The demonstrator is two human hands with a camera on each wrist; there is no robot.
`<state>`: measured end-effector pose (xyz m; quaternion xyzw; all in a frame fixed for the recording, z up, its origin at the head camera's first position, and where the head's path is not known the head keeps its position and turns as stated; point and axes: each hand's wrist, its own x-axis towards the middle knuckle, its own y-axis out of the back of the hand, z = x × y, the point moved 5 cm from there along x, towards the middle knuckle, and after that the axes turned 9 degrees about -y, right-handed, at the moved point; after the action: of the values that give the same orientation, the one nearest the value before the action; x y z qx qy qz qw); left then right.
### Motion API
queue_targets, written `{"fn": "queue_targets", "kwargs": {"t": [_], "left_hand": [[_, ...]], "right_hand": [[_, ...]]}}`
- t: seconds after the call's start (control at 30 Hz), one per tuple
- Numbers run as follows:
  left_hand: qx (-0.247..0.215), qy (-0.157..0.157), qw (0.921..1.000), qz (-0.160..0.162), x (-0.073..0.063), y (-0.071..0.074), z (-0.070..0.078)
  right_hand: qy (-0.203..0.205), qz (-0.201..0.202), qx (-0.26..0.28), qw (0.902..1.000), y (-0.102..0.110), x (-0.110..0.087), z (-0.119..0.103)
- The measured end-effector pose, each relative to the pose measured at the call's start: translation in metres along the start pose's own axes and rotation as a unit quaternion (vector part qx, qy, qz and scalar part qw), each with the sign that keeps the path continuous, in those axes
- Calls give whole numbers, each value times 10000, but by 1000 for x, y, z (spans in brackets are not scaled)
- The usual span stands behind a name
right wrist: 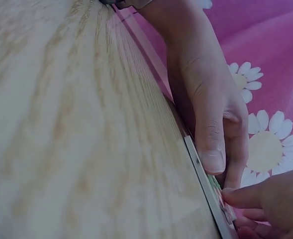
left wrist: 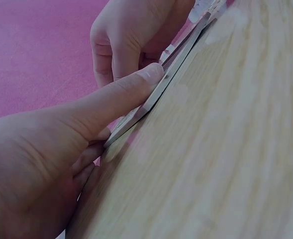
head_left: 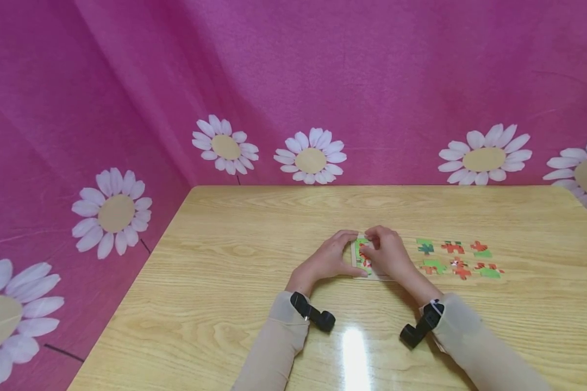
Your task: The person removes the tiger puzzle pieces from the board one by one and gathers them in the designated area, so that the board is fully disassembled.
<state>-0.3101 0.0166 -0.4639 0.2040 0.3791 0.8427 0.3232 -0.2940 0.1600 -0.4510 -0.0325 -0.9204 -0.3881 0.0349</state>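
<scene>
A shallow puzzle tray [head_left: 353,259] with a pale rim lies on the table, a green and red picture in its left end. My left hand [head_left: 326,259] holds that end, thumb on the near rim and fingers at the far rim. In the left wrist view, the left thumb [left wrist: 151,74] presses on the rim. Over the tray my right hand [head_left: 388,254] has its fingers bent, with thumb and index finger at a puzzle piece [head_left: 363,251] that they partly cover. The right hand [right wrist: 280,204] hides much of the tray.
To the right of the tray, loose puzzle pieces [head_left: 453,248] in red and green lie in two rows on the wooden table [head_left: 225,282]. A pink curtain [head_left: 372,81] with white daisies hangs behind the table and along its left side.
</scene>
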Motion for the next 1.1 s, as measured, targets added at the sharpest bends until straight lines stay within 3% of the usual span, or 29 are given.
{"fn": "queue_targets", "kwargs": {"t": [0.17, 0.63, 0.93, 1.1], "left_hand": [[78, -51, 10000, 14, 0, 1, 0], [92, -47, 9999, -37, -1, 1, 1], [136, -130, 9998, -42, 1, 1, 1], [151, -77, 9998, -93, 1, 1, 0]], "right_hand": [[15, 117, -45, 9999, 0, 0, -4], [-613, -327, 247, 9973, -1, 3, 0], [-317, 177, 51, 9993, -1, -5, -8], [-484, 150, 80, 9987, -3, -5, -8]]}}
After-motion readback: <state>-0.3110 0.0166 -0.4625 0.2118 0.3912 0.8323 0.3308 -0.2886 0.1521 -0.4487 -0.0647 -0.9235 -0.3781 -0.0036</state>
